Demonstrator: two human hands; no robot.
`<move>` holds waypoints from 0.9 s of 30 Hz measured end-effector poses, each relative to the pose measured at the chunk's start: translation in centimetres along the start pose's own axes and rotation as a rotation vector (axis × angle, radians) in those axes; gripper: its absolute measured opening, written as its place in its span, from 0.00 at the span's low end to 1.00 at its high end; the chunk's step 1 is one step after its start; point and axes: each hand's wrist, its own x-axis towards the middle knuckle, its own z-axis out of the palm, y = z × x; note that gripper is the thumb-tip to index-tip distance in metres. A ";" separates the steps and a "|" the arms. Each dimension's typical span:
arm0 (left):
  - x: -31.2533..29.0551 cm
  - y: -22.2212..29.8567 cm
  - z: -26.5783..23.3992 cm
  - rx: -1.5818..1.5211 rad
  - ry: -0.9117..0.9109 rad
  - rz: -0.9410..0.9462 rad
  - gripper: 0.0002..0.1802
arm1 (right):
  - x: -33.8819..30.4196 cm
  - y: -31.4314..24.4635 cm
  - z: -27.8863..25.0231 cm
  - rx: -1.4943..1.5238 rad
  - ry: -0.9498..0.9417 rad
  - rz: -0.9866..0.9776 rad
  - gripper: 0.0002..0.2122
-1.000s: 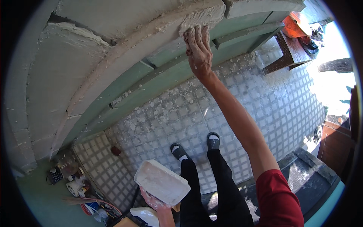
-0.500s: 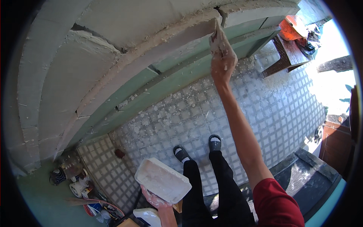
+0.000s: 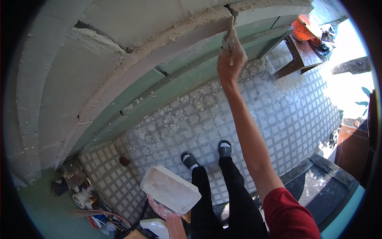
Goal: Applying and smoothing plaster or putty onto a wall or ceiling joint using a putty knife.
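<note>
My left hand point(image 3: 162, 208) grips a white rectangular plastic tub point(image 3: 186, 184) from underneath and the side, with wet plaster smeared over the tub's inside. Stretched far forward, my right hand point(image 3: 232, 63) is closed round a plaster-coated putty knife point(image 3: 229, 38); its handle is mostly hidden by the fingers. The knife's tip meets the edge of a curved plasterboard ledge point(image 3: 187, 42), just beside an open joint point(image 3: 230, 11) between two boards. Rough plaster lines that edge. White smears mark both hands.
A dark bench point(image 3: 314, 183) stands close on the right. Farther off are a small wooden table point(image 3: 304, 53) and an orange basin point(image 3: 305, 28). Cables and odds and ends point(image 3: 93, 203) lie lower left, near a white lid-like piece point(image 3: 155, 228). Plaster flecks spot the tiled floor point(image 3: 187, 111).
My right hand has drawn slightly back and left, and the putty knife has turned more edge-on at the ledge. The left hand keeps hold of the tub, almost unmoved.
</note>
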 end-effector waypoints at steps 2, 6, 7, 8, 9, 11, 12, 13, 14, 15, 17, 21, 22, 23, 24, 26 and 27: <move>0.0 0.0 -0.3 0.024 -0.031 0.017 0.37 | -1.1 -0.5 1.9 -0.232 -0.001 0.037 0.26; -0.1 0.2 -0.4 0.047 -0.059 -0.012 0.38 | -3.6 -0.8 2.2 -0.078 -0.061 -0.012 0.27; 0.0 0.0 -0.7 0.052 -0.058 -0.013 0.38 | -4.4 -1.1 2.4 -0.133 -0.086 -0.169 0.26; 0.3 -0.2 -1.2 0.098 -0.068 0.023 0.37 | -4.3 -0.8 1.8 -0.135 -0.085 -0.165 0.26; 0.5 -0.2 -0.9 0.143 -0.084 0.059 0.37 | -3.9 -0.4 1.0 -0.124 -0.102 -0.149 0.26; 0.5 -0.5 -0.1 0.096 -0.047 0.036 0.37 | -2.8 0.4 0.1 -0.131 -0.033 -0.015 0.25; 0.4 -0.7 0.4 0.043 -0.006 0.010 0.37 | -2.1 -0.1 0.0 -0.133 -0.032 -0.016 0.25; 0.2 -0.6 0.6 0.043 -0.004 0.011 0.37 | -1.2 -0.8 0.0 -0.140 -0.053 0.106 0.25; 0.1 -0.5 0.6 0.029 -0.010 -0.003 0.37 | -0.8 -1.2 0.1 -0.145 -0.075 0.227 0.26; -0.1 -1.0 1.0 0.010 -0.028 -0.034 0.36 | -0.5 0.7 1.1 -0.216 0.002 0.003 0.27; -0.2 -1.0 0.4 0.038 -0.033 -0.006 0.36 | -2.2 -1.1 3.0 -0.193 -0.080 0.073 0.29; -0.4 -0.6 0.8 0.066 -0.021 0.036 0.35 | -5.9 -0.8 3.9 -0.173 -0.144 0.021 0.32; -0.5 -0.3 0.8 0.066 -0.016 0.041 0.35 | -6.5 -0.8 3.0 -0.209 -0.196 -0.053 0.32; -0.6 0.1 0.8 0.056 -0.028 0.039 0.34 | -6.9 -0.8 2.0 -0.186 -0.208 -0.028 0.30; -0.4 0.2 0.8 0.042 -0.046 0.034 0.34 | -6.3 -0.5 1.4 -0.184 -0.209 -0.031 0.30; 0.0 0.5 -0.7 0.059 -0.265 0.097 0.34 | -5.0 0.1 0.5 -0.197 -0.075 0.046 0.29; 0.0 0.5 -1.3 0.076 -0.486 0.160 0.34 | -3.5 0.3 0.4 -0.252 -0.023 0.028 0.31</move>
